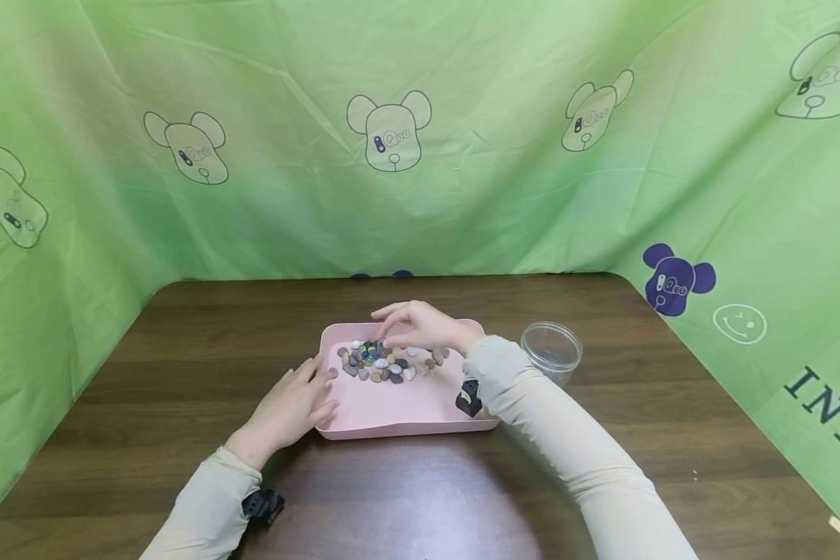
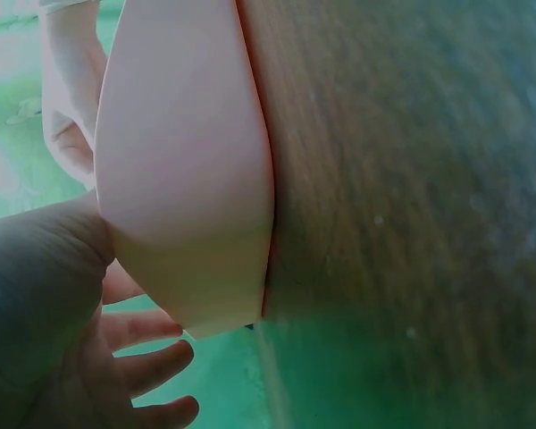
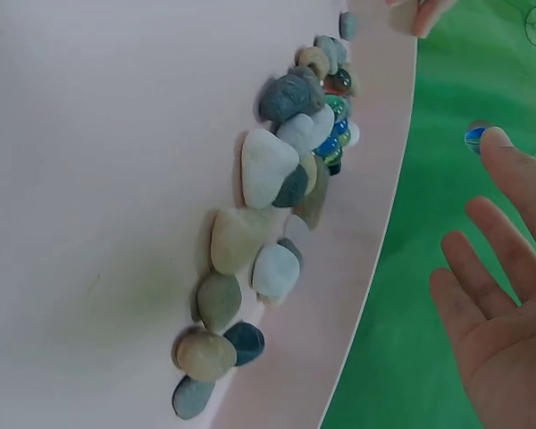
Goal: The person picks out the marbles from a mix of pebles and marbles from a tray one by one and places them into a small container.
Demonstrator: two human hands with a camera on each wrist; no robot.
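Observation:
A pink tray (image 1: 392, 408) holds a band of smooth pebbles (image 1: 409, 373) in grey, white and tan. Among them, toward the left, lies a cluster of glass marbles (image 1: 367, 354). My right hand (image 1: 420, 325) is over the tray's far part, pinching a blue glass marble (image 3: 473, 138) between thumb and index finger; its other fingers are spread in the right wrist view. At the tray's left side my left hand (image 1: 290, 406) rests on the rim, fingers loosely extended. The left wrist view shows its fingers (image 2: 152, 368) beside the pink outer wall.
A clear round jar (image 1: 553, 350) stands to the right of the tray, its lower part partly behind the right sleeve. Everything sits on a dark wooden table (image 1: 238, 334). A green printed cloth (image 1: 462, 218) encloses the back and sides.

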